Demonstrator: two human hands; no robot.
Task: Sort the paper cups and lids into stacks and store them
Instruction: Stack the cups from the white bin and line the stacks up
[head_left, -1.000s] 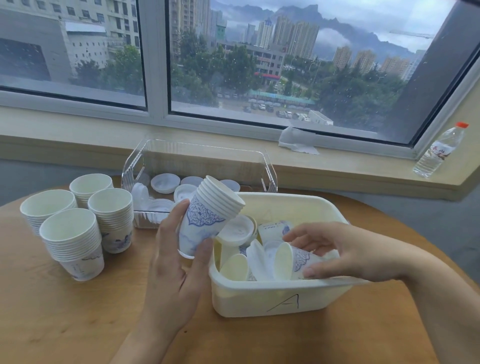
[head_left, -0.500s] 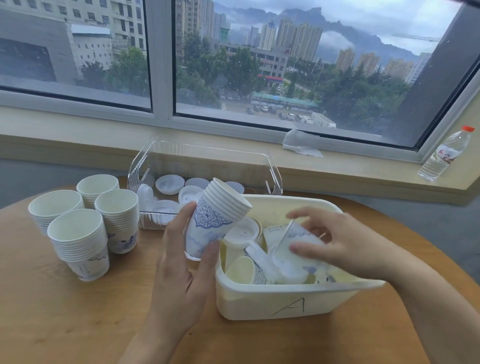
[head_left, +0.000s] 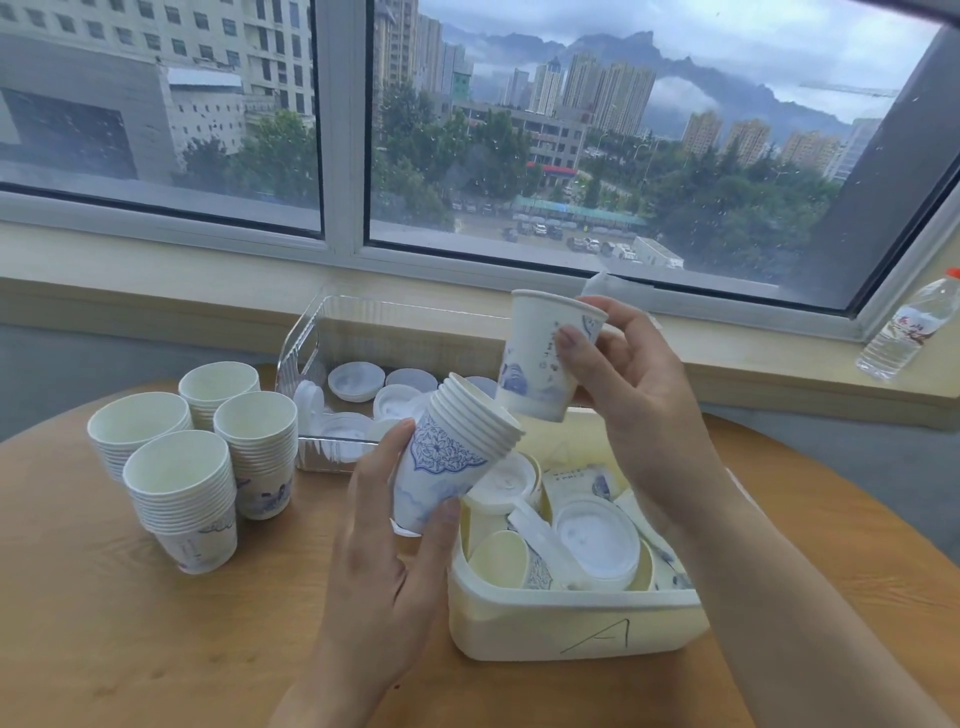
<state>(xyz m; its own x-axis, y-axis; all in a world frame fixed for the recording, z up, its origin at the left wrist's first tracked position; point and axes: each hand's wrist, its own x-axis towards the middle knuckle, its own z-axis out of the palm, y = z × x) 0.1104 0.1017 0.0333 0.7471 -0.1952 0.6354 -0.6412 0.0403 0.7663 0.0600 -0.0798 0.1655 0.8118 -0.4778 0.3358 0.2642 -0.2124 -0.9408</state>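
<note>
While four finished cup stacks (head_left: 202, 457) stand on the surface at nine o'clock, the left hand (head_left: 384, 561) is wrapped round a short nested stack (head_left: 447, 457), mouth tilted toward two o'clock. Just beyond that mouth, the right hand (head_left: 639, 400) pinches a single cup (head_left: 545, 358) upright above the white bin (head_left: 571, 623) of unsorted cups and lids. To nest it cleanly, I would tilt the cup to match the stack's axis, enter base first, and press lightly so the rims seat evenly.
</note>
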